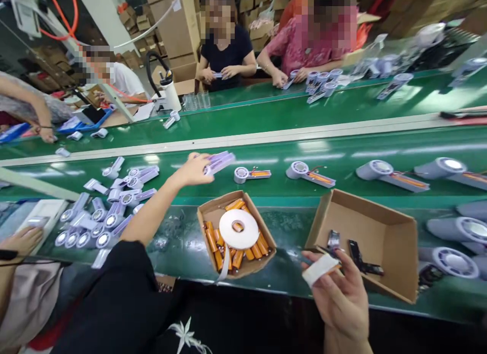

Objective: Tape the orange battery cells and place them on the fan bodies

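Stretched out over the green belt, my left hand [192, 171] is closed on a pale purple handheld-fan housing [221, 162]. Low on the right, my right hand [340, 295] pinches a battery with a white pad [319, 269] facing up; a little orange shows at its edge. Between my arms sits a small cardboard box [262, 267] of orange batteries [210, 236], topped by a roll of white tape [248, 227] with a loose end over the rim. Behind my right hand, a larger cardboard box [388, 232] holds several small dark parts [357, 255].
Fan housings with orange batteries [259, 174] line the belt [182, 197]. A heap of fan housings [114, 219] lies left of my forearm; more stand at the right edge. A neighbour's hand [25, 240] is at far left. Co-workers [228, 49] sit across the line.
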